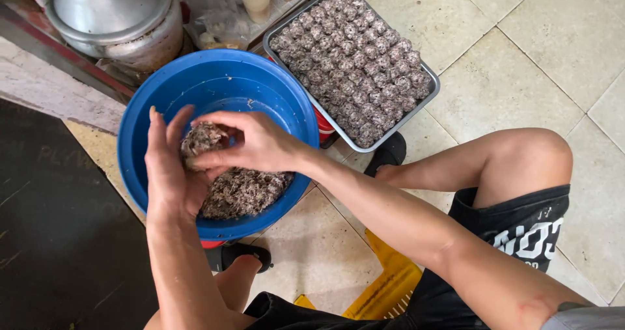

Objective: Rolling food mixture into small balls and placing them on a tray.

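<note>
Both hands work over the basin (215, 82): left hand (170, 170) cupped under a lump (200, 138) of dark speckled mix, right hand (250, 144) pinching it from above. Blue basin, round, on the tiled floor (521, 56); more mix (241, 192) heaped in its near side. Metal tray (430, 90) just beside it, packed with rolled balls (355, 63). Steel pot (114, 17) at top left. Yellow stool (384, 288) under the person.

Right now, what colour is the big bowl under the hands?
Blue bowl, clearest in the head view.
</note>
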